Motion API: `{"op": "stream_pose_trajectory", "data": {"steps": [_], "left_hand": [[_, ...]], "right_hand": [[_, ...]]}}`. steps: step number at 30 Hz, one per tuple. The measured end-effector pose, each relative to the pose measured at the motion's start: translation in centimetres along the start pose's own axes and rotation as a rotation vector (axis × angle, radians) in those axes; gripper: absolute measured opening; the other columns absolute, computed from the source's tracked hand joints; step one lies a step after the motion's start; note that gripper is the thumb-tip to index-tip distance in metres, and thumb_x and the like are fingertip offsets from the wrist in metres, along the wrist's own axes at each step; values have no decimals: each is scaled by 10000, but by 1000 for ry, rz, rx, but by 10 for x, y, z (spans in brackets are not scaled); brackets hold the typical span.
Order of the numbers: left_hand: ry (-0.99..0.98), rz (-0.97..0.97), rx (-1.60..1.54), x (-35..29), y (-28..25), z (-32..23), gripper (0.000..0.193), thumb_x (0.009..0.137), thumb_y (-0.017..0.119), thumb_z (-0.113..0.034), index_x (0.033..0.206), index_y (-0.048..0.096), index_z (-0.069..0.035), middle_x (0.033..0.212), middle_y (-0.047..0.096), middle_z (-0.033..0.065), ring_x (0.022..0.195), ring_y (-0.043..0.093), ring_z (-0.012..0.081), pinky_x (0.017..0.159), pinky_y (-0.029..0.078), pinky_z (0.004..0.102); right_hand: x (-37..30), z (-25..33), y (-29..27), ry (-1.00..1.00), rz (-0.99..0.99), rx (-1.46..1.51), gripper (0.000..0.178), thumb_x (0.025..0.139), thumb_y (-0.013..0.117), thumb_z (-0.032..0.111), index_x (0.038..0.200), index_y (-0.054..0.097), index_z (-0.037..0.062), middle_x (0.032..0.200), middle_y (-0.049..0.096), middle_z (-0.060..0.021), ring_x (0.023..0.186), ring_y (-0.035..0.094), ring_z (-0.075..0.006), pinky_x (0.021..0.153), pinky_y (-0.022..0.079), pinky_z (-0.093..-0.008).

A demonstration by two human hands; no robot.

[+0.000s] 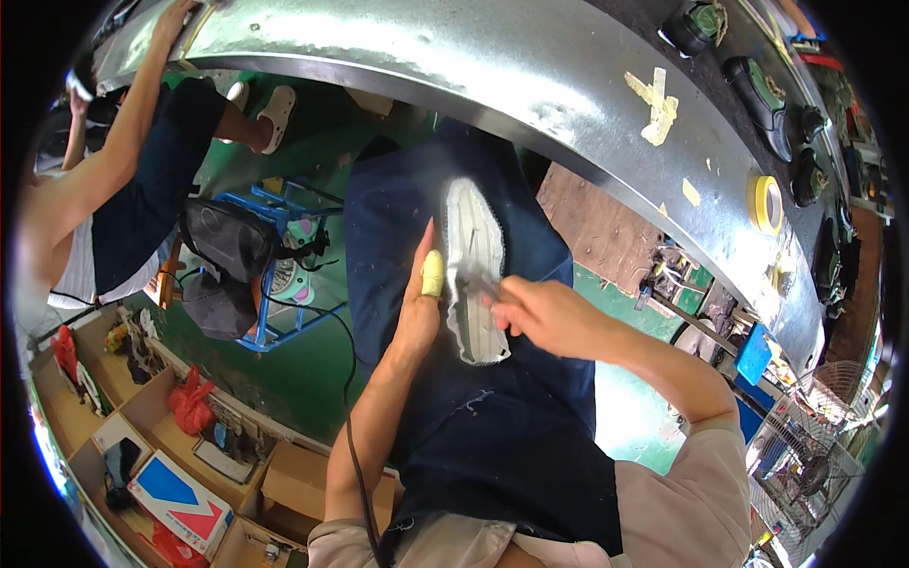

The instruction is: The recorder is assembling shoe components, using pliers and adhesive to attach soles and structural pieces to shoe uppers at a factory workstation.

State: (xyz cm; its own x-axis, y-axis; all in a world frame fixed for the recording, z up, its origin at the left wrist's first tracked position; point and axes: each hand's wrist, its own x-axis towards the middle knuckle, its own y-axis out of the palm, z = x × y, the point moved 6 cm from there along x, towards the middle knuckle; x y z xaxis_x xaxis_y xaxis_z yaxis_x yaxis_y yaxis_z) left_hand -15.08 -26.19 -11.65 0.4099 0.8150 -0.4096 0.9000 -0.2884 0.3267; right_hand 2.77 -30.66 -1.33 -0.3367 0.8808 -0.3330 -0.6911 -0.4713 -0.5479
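Observation:
A shoe (473,246), sole side up and pale with a rough stitched-looking edge, lies lengthwise over my dark apron (540,417). My left hand (422,293) grips its left side, one finger stretched along it and yellow tape wound round a digit. The remaining fingers of that hand are partly hidden. Over the lower half of the shoe's underside, my right hand (535,312) is closed on a small greyish tool (481,288). The tool is smeared by motion, so its exact kind does not show.
A metal workbench (379,57) curves across the front, bearing a yellow tape roll (765,205) and several black shoes (757,99). At left, another person's arm (128,151) reaches the bench. Bags rest on a blue stool (284,327); a wooden compartment box (142,407) stands lower left.

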Motion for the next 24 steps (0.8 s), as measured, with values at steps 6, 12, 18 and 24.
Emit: {"op": "stream_pose_trajectory", "data": {"steps": [6, 12, 18, 24], "left_hand": [[-31, -18, 36, -12, 12, -22, 635, 1210, 391, -320, 1778, 159, -160, 1786, 294, 133, 1615, 345, 272, 1315, 298, 404], [147, 33, 171, -7, 12, -22, 634, 1205, 410, -281, 1779, 168, -168, 1789, 299, 115, 1617, 343, 251, 1312, 295, 384], [12, 38, 131, 2, 7, -13, 632, 1204, 406, -267, 1781, 163, -184, 1795, 283, 114, 1610, 347, 250, 1318, 296, 390], [4, 8, -6, -5, 5, -7, 660, 1185, 420, -222, 1779, 142, -153, 1813, 237, 125, 1634, 310, 268, 1332, 269, 397]], "right_hand": [[11, 12, -18, -6, -34, -174, 283, 1099, 639, 266, 1043, 561, 0, 839, 722, -216, 757, 724, -439, 640, 543, -531], [18, 23, -42, 42, 184, -350, 267, 1111, 611, 252, 1125, 573, -12, 815, 712, -203, 754, 741, -405, 604, 544, -498], [18, 1, -19, 415, 143, 403, 314, 1113, 595, 285, 1129, 587, -28, 842, 745, -217, 780, 770, -387, 626, 586, -489], [25, 42, -40, -136, 127, -661, 236, 1084, 626, 207, 999, 581, -9, 780, 692, -177, 686, 740, -364, 595, 560, -467]]}}
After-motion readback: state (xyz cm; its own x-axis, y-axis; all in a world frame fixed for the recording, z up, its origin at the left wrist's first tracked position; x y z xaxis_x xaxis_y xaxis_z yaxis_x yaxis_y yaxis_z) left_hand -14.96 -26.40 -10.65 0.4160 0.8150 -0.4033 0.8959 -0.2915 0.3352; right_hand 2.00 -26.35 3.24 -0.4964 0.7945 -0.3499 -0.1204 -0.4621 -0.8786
